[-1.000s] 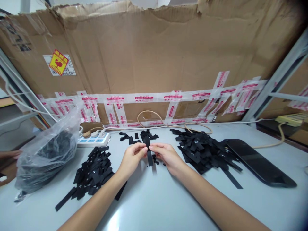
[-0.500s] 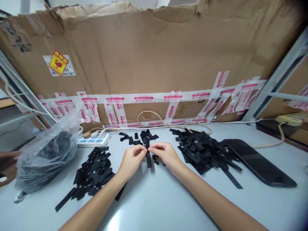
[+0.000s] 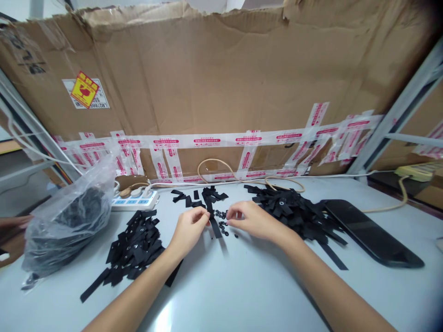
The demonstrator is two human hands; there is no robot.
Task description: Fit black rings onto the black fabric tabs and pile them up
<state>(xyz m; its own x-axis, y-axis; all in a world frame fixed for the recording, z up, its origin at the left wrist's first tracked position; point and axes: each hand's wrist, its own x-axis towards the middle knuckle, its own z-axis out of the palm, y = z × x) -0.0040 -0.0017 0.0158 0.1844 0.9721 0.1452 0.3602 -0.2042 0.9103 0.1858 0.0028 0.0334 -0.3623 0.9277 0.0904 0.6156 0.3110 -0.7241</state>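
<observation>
My left hand [image 3: 191, 229] pinches a black fabric strip [image 3: 216, 228] near its middle, between thumb and forefinger. The strip slants, its lower end pointing toward me. Just right of it lies a loose group of small black rings [image 3: 222, 224] on the table. My right hand [image 3: 251, 220] is over the right side of these rings, thumb and forefinger a little apart, with nothing visible between them. A pile of black strips [image 3: 136, 246] with small ring-like parts lies left of my left hand. Another pile of black strips [image 3: 290, 212] is to the right, partly behind my right forearm.
A black tray-like object [image 3: 374, 233] lies at the right. On the left are a clear plastic bag [image 3: 69, 226] of dark pieces and a power strip [image 3: 135, 202]. Short black pieces [image 3: 188, 201] lie behind my hands. A cardboard sheet [image 3: 221, 78] stands behind the table. Another person's hand shows far left.
My right hand has let go of the strip and moved right, over the small rings. The strip in my left hand has tilted, its near end swinging right.
</observation>
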